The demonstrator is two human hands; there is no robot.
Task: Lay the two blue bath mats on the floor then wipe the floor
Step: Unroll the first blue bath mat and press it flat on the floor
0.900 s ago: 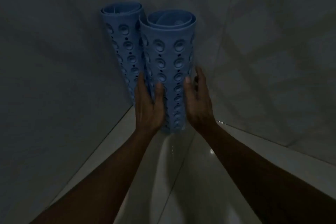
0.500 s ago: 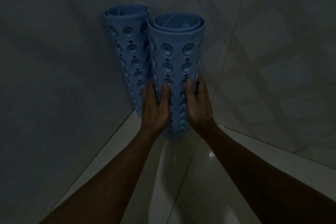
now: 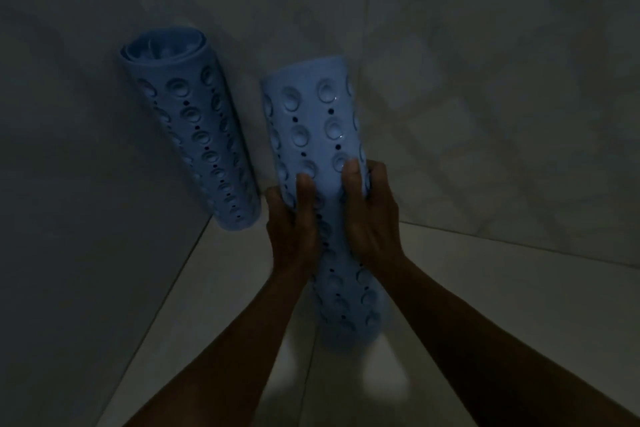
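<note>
Dim light in here, everything grey-blue. Both hands are on the nearer rolled blue rubber bath mat (image 3: 323,135), the one dotted with round suction cups and small drain holes. The left hand (image 3: 294,229) is wrapped round the roll's left side, thumb lying up the front face, fingers curled out of sight behind. The right hand (image 3: 372,218) clasps the right side the same way, thumb pressed flat on the front, the other fingers bent round the far edge. So both hands are closed firmly on that one roll, squeezing it between them about halfway along its length.

The roll stands roughly upright, its top tipped a little away toward the far wall, and its lower end, blurred, hangs between the two forearms above the pale glossy tiled floor (image 3: 221,305). I cannot tell whether that lower end touches the floor.

To the left and farther off, the second rolled blue rubber bath mat (image 3: 194,135) leans in the corner, open end up so the coiled layers show, top tilted left against the grey tiled wall (image 3: 69,184), base resting on the floor right where wall and floor meet. The two rolls are apart, a dark gap between them. Neither mat is unrolled.
</note>
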